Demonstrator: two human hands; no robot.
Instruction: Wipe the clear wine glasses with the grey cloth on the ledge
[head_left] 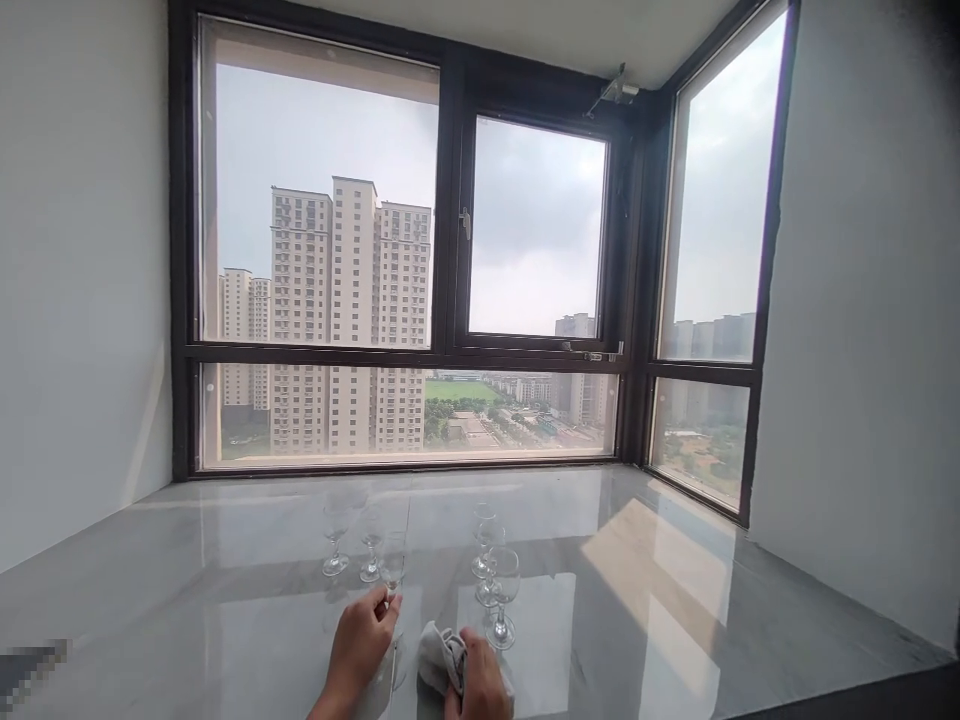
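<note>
My left hand (361,645) pinches the stem of a small clear wine glass (392,572) that stands on the glossy grey marble ledge (675,600). My right hand (480,685) is closed around a crumpled white cloth (441,655) just right of it. Two more clear stemmed glasses (336,545) stand behind the left hand. Three glasses (501,598) are grouped just beyond the right hand, the nearest one a few centimetres from the cloth.
A wide dark-framed corner window (450,340) rises at the far edge of the ledge, with high-rise buildings outside. White walls close in at left (75,300) and right (862,350). The ledge's front edge shows at the lower right.
</note>
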